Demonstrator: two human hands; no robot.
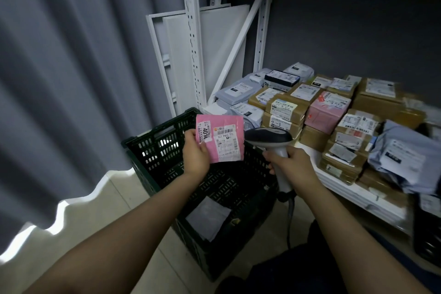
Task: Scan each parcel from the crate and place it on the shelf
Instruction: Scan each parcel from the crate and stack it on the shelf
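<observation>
My left hand (195, 154) holds a flat pink parcel (222, 141) upright above the black crate (152, 148), its white labels facing me. My right hand (290, 164) grips the handle of a barcode scanner (268, 137), whose dark head sits just right of the parcel and points toward it. Inside the crate lies a grey flat parcel (207, 218). The white shelf (346, 188) to the right carries several brown boxes, a pink box (327, 110) and grey mailer bags.
A grey curtain (71, 79) hangs on the left. White panels (214, 55) lean behind the shelf's perforated upright (191, 31). A blue-grey bag (405, 160) overhangs the shelf's front right. The scanner cable drops to the pale floor beside the crate.
</observation>
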